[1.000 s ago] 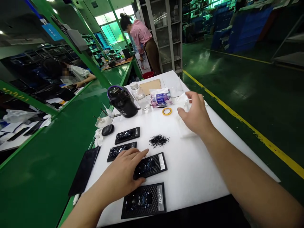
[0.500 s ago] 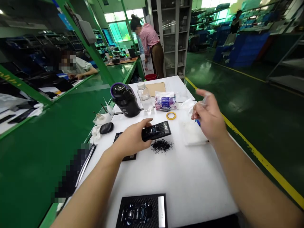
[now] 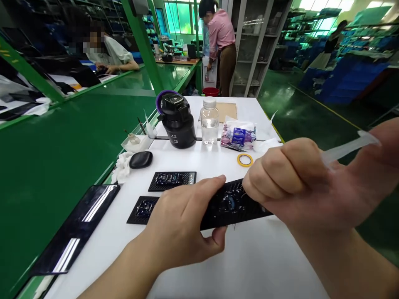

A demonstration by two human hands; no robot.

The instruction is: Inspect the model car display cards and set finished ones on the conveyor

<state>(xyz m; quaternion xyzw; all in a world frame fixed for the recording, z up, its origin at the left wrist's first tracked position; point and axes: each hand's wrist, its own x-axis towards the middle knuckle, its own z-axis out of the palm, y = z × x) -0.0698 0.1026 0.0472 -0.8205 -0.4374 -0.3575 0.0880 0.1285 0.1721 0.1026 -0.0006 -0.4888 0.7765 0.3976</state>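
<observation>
My left hand [image 3: 183, 220] grips the left end of a black plaque [image 3: 230, 203] with a carbon-weave face and a glossy raised car on it. The plaque is held tilted above the white table, thumb beneath its near edge. At the plaque's right end is my right hand [image 3: 299, 182], its curled fingers covering that end. A translucent, whitish plastic piece [image 3: 352, 148] sticks out of this closed hand; its kind is unclear. Left of my hands, a similar plaque [image 3: 171, 179] lies flat on the table, and another plaque [image 3: 143, 209] is partly hidden by my left hand.
A black jug [image 3: 179, 128], a clear bottle [image 3: 210, 124], a tissue pack [image 3: 238, 135] and a yellow tape roll [image 3: 245, 160] stand or lie farther back. A black oval case [image 3: 141, 159] and glossy dark panel [image 3: 77, 228] line the left edge. People work beyond.
My right hand has come in from the right to the plaque's right end. The plaque has moved nearer the camera in my left hand. The view has shifted left and tilted down less.
</observation>
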